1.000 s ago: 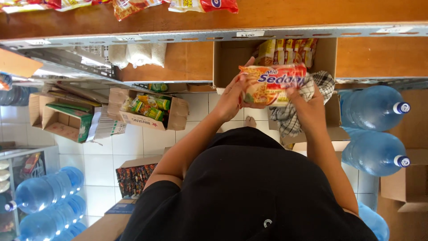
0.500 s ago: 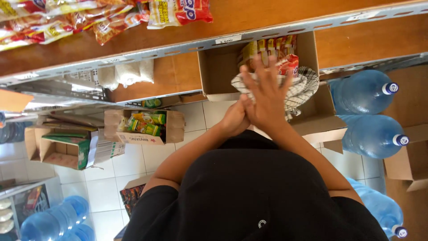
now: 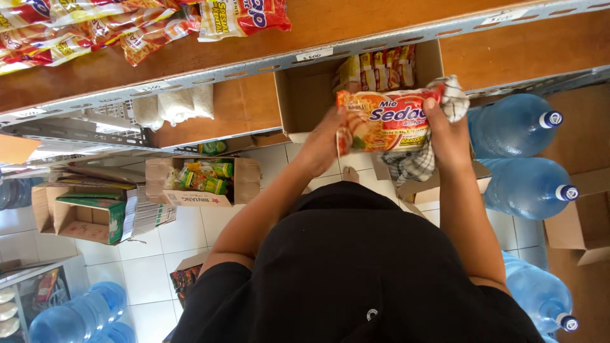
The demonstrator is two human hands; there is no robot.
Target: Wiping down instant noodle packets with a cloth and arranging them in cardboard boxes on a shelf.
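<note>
Both hands (image 3: pixel 387 136) gripping a noodle packet (image 3: pixel 384 119), checkered cloth (image 3: pixel 416 162) seemingly under the right, largely hidden.

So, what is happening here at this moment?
A person in a black shirt stands at wooden shelves and holds a noodle packet with both hands. The left hand grips its left edge. The right hand grips the right edge together with a checked cloth. Just behind is an open cardboard box with more packets on the shelf. Big water bottles lie on the right.
</note>
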